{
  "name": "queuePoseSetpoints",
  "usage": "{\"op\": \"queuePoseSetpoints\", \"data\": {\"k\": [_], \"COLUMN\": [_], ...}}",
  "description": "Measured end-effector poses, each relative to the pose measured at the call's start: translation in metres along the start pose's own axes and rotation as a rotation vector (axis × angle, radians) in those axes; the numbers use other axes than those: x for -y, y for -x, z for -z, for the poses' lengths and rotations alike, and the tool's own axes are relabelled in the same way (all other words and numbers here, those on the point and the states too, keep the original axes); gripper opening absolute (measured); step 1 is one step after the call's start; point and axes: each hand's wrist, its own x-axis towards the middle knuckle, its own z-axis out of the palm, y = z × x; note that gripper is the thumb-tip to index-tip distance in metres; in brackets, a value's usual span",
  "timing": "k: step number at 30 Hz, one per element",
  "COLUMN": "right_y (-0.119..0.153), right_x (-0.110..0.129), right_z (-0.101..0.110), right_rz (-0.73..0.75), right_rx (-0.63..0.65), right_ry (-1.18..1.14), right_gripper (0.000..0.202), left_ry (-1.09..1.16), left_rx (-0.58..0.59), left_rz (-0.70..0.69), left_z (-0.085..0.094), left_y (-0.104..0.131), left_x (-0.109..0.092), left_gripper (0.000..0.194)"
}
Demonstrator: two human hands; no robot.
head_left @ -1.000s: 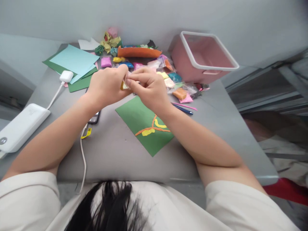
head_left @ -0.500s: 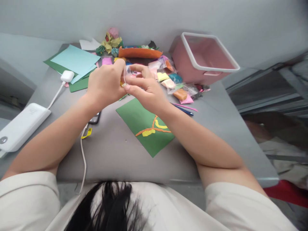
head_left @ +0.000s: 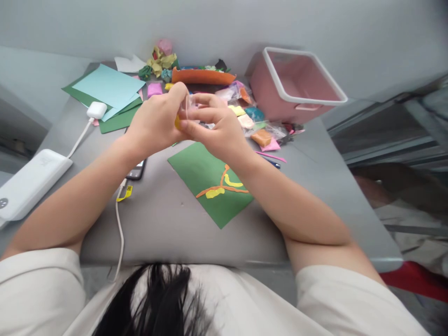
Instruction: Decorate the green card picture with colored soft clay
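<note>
My left hand (head_left: 157, 116) and my right hand (head_left: 224, 126) meet above the table, both closed on a small clear plastic bag (head_left: 187, 105). A bit of yellow clay (head_left: 177, 122) shows at the bag's lower end, between the fingers; the rest is hidden. Below my right wrist lies a green sheet (head_left: 196, 163) of paper, turned cornerwise. Orange strips (head_left: 223, 187) form a branching shape on it, with yellow pieces (head_left: 214, 192) beside them.
Packets of coloured clay (head_left: 262, 137) are heaped behind my hands, beside a pink bin (head_left: 280, 88). Coloured paper (head_left: 108, 86) is stacked back left. A white power bank (head_left: 38, 184), a cable (head_left: 120, 224) and a phone (head_left: 137, 171) lie left. Crumpled paper flowers (head_left: 163, 63) stand behind.
Both hands still hold the bag, with small shifts of the fingers. More yellow shows between them now, and my right hand has moved slightly right.
</note>
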Motion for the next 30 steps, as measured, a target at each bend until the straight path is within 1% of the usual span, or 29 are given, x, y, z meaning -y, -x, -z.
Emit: {"op": "queuePoseSetpoints", "data": {"k": [3, 5, 7, 10, 13, 17, 21, 25, 27, 30], "right_y": [-0.005, -0.007, -0.009, -0.01, -0.009, -0.008, -0.007, -0.008, -0.01, -0.014], "right_x": [-0.001, -0.003, -0.006, -0.009, -0.011, -0.008, -0.006, -0.005, -0.005, -0.006], "right_z": [0.008, 0.013, 0.015, 0.018, 0.018, 0.018, 0.014, 0.015, 0.018, 0.024], "right_rz": [-0.05, -0.035, -0.013, 0.0, 0.013, 0.034, 0.07, 0.063, 0.046, 0.023], "right_rx": [-0.09, -0.125, -0.134, -0.123, -0.092, -0.046, -0.026, -0.043, -0.08, -0.137], "right_ry": [-0.071, -0.092, -0.084, -0.071, -0.077, -0.052, -0.153, -0.157, -0.147, -0.167], "right_gripper": [0.01, 0.01, 0.015, 0.027, 0.033, 0.033, 0.035, 0.036, 0.035, 0.032], "left_ry": [0.203, 0.387, 0.53, 0.625, 0.673, 0.728, 0.717, 0.652, 0.634, 0.58], "left_rx": [-0.041, -0.001, 0.077, 0.114, 0.101, 0.103, 0.131, 0.115, 0.103, 0.042], "left_rz": [0.003, 0.06, 0.123, 0.172, 0.19, 0.166, 0.135, 0.11, 0.087, 0.084], "left_z": [-0.001, 0.0, 0.003, 0.005, 0.005, 0.004, 0.005, 0.006, 0.007, 0.006], "left_y": [-0.003, -0.003, -0.003, -0.002, -0.001, -0.003, -0.002, 0.0, 0.0, 0.0], "left_x": [0.005, 0.007, 0.006, 0.003, -0.001, -0.001, -0.002, -0.006, -0.008, -0.008], "left_gripper": [0.049, 0.046, 0.044, 0.039, 0.041, 0.053, 0.059, 0.058, 0.056, 0.05]}}
